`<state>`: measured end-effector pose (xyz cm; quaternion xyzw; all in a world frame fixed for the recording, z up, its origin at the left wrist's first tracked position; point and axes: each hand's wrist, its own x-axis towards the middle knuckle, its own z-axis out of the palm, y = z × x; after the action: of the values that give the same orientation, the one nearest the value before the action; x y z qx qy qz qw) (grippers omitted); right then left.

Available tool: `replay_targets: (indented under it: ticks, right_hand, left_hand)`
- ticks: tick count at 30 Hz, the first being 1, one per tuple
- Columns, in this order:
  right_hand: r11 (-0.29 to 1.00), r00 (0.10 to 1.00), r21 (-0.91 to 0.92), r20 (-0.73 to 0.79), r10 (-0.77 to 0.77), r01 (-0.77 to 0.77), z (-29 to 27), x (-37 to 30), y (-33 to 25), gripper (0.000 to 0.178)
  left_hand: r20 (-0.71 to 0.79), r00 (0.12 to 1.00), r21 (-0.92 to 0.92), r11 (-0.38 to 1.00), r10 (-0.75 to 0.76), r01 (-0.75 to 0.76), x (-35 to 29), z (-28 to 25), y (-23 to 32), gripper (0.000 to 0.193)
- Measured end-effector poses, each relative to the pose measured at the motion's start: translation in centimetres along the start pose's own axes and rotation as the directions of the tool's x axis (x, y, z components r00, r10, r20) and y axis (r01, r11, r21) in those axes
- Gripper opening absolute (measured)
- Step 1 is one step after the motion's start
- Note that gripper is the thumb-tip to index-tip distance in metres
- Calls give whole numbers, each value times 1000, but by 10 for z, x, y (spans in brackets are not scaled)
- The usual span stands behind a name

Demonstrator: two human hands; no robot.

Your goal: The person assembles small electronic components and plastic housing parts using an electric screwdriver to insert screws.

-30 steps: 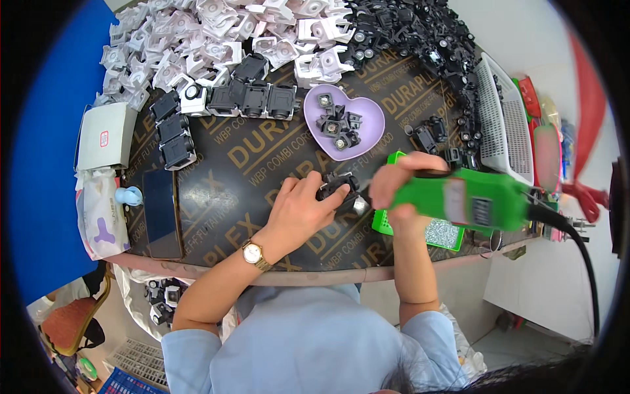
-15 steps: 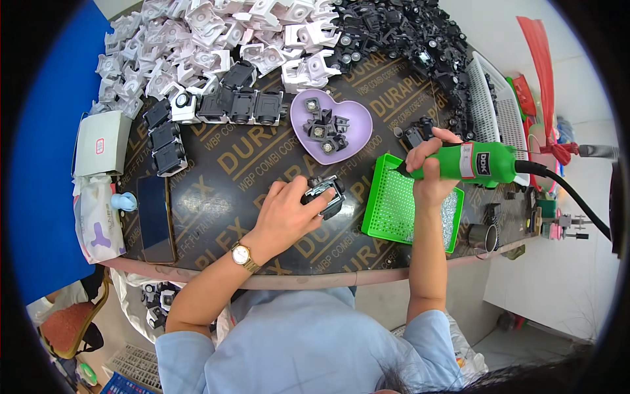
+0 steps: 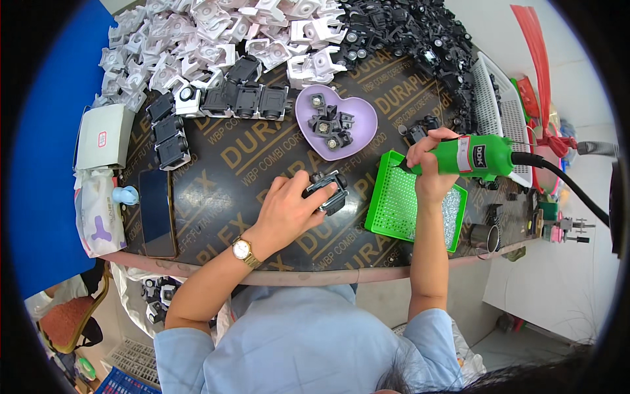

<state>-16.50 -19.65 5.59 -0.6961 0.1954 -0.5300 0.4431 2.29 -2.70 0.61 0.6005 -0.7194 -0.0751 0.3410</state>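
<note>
My left hand (image 3: pixel 287 209) is closed around a small black and grey plastic assembly (image 3: pixel 333 194) above the middle of the table. In my right hand (image 3: pixel 433 164) is a green electric screwdriver (image 3: pixel 474 157), its tip pointing left over a green perforated tray (image 3: pixel 387 220). Small silvery screws (image 3: pixel 453 213) lie in the right part of that tray. Between the hands and the far piles sits a purple heart-shaped dish (image 3: pixel 357 121) with several small black parts (image 3: pixel 323 126) in it.
White plastic housings (image 3: pixel 190 39) and black parts (image 3: pixel 407 39) are heaped at the back. Assembled black and white units (image 3: pixel 246 100) stand in a row at the left. A phone (image 3: pixel 156 213), a metal cup (image 3: pixel 483 237) and a white basket (image 3: pixel 502 111) surround the work area. The screwdriver's cable (image 3: pixel 571 184) runs right.
The whole view has shifted very slightly. Both hands keep their hold, and the screwdriver stays over the green tray, tilted a little differently.
</note>
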Motion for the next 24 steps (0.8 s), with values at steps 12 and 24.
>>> replay_targets:
  ticks: [12, 24]
  right_hand:
    - [908, 995, 412, -93, -47, 81, 49, -16, -66, 62]
    - [937, 961, 350, 259, -97, 1, 96, -34, -49, 61]
  left_hand:
    - [-45, 999, -79, 997, -23, 20, -4, 7, -2, 48]
    - [-74, 997, -93, 995, -30, 23, -7, 7, -4, 50]
